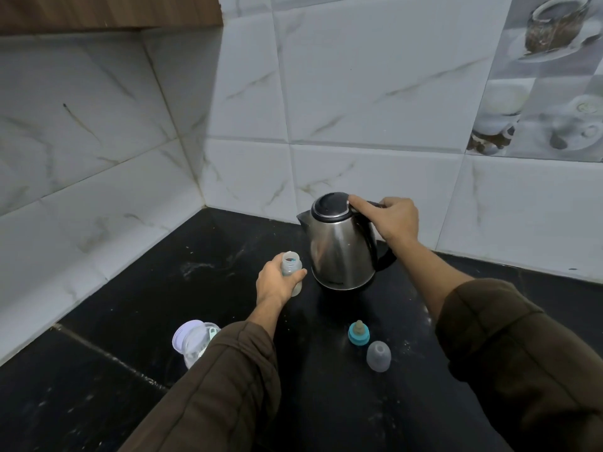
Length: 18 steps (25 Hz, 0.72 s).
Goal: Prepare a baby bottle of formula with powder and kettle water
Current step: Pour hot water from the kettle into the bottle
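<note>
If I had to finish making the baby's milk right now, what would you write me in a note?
Left hand: holding the open bottle upright on the counter.
Right hand: gripping the kettle handle, thumb on the closed lid; spout faces the bottle.
Teat ring and clear cap lie near you; open powder container sits at left.
Done: bottle opened; contents unclear.
Left: pour water, screw on teat, shake.

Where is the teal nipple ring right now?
The teal nipple ring stands on the black counter between the two forearms, in front of the kettle, just beside the clear cap.
</note>
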Available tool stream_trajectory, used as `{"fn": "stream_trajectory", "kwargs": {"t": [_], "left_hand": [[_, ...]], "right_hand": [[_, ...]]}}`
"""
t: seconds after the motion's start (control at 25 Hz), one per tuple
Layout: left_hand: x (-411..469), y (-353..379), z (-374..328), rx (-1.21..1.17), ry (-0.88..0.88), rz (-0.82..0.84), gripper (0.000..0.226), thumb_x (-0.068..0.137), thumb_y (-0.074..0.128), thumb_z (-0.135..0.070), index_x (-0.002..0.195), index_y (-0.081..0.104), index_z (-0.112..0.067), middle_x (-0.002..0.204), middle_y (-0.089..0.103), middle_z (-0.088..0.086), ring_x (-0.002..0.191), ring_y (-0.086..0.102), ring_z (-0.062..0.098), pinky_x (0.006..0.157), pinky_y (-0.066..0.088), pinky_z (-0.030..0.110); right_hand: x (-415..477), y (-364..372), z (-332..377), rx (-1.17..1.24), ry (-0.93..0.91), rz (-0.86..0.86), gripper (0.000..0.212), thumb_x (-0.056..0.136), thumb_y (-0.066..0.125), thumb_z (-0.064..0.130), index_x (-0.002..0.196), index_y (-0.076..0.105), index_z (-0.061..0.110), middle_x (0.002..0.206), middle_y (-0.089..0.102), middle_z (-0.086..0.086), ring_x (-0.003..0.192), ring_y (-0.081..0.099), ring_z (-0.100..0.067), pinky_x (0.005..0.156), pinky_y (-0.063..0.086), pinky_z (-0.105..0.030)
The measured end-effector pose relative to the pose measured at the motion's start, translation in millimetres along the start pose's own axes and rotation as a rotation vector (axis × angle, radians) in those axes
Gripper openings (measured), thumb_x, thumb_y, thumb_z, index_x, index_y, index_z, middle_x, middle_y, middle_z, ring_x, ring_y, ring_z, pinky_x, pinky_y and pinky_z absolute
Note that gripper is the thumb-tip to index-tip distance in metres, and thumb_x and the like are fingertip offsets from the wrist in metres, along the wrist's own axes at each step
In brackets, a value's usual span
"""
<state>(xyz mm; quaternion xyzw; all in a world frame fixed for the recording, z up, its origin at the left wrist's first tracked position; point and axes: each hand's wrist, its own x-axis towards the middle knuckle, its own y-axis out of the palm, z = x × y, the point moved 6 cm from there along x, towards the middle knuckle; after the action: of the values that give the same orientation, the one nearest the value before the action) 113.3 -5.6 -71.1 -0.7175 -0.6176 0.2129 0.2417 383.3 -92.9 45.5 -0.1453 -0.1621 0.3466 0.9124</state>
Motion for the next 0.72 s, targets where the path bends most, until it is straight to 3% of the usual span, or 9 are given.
{"fn": "stream_trajectory", "kwargs": {"t": [0.16, 0.56, 0.72], "left_hand": [[8, -14, -17, 0.009, 0.037, -0.052, 0.054, 0.084, 0.084, -0.04, 0.133, 0.065, -0.026, 0.12, 0.071, 0.005, 0.115, 0.065, 0.027, 0.099, 0.051, 0.039], [14, -32, -42, 0.03, 0.101, -0.122, 0.049, 0.085, 0.083, -0.04, 0.128, 0.065, -0.028, 0.118, 0.066, 0.009, 0.111, 0.064, 0.031, 0.094, 0.051, 0.041], [14, -33, -45, 0.062, 0.111, -0.126, 0.048, 0.086, 0.083, -0.038, 0.129, 0.065, -0.028, 0.119, 0.065, 0.009, 0.11, 0.064, 0.031, 0.09, 0.05, 0.039]], "right_hand": [[3, 1, 55, -0.149, -0.132, 0.042, 0.076, 0.055, 0.081, 0.08, 0.053, 0.034, 0.02, 0.049, 0.032, 0.004, 0.051, 0.039, -0.017, 0.053, 0.031, -0.033], [-5, -7, 104, -0.382, -0.329, 0.056, 0.074, 0.055, 0.075, 0.082, 0.05, 0.039, 0.017, 0.047, 0.042, 0.004, 0.054, 0.051, -0.017, 0.051, 0.036, -0.03], [-4, -12, 110, -0.434, -0.364, 0.068, 0.073, 0.055, 0.075, 0.081, 0.054, 0.038, 0.018, 0.05, 0.037, 0.001, 0.053, 0.045, -0.019, 0.051, 0.037, -0.032]]}}
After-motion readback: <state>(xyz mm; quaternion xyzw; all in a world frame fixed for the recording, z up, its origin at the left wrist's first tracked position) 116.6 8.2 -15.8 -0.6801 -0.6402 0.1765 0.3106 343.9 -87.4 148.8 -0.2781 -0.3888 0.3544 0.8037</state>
